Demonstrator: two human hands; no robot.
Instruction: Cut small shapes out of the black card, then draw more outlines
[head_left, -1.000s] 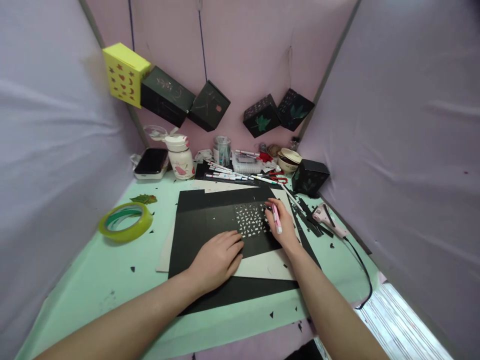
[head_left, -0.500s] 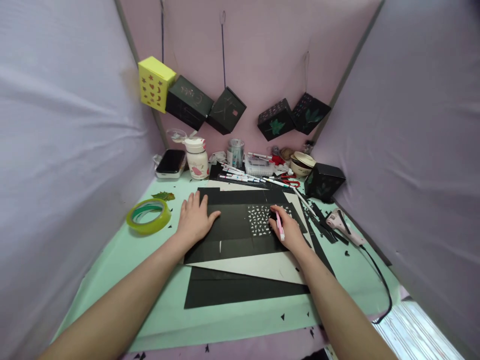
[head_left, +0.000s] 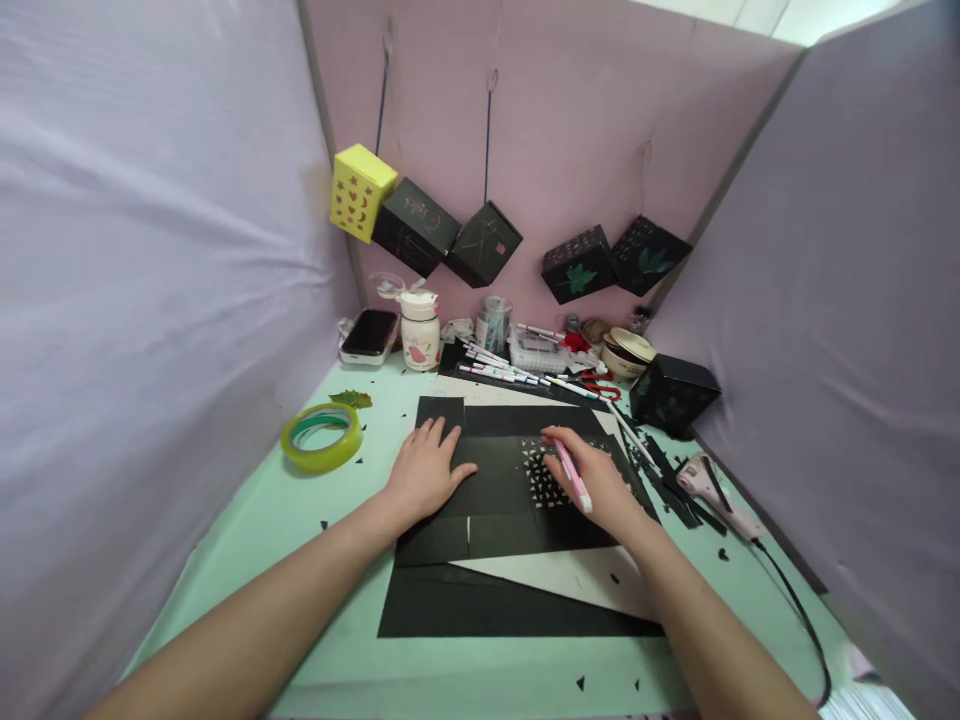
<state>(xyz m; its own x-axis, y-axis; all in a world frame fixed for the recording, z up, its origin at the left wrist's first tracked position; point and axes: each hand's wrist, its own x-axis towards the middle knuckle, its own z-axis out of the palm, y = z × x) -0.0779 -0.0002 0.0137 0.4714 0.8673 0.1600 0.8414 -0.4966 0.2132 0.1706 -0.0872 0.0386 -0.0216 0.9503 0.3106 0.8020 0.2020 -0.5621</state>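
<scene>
A folded-out black card lies flat on the table, with a patch of small triangular cut-outs toward its right side. My left hand rests palm down on the card's left part, fingers spread and thumb pointing right. In my right hand is a slim pink pen-shaped tool with a pale end. The hand is closed around it over the cut-outs; its tip is hidden. Under the card are a white sheet and another black sheet.
Yellow-green tape lies at left. Behind are a white bottle, several markers, and red-handled scissors. At right are a black box, dark scraps and a pink corded glue gun. Decorated boxes hang above.
The view has shifted, so the scene sits further right and lower. The black card has slid over the white sheet, covering its left corner. Both hands keep their grip and pose.
</scene>
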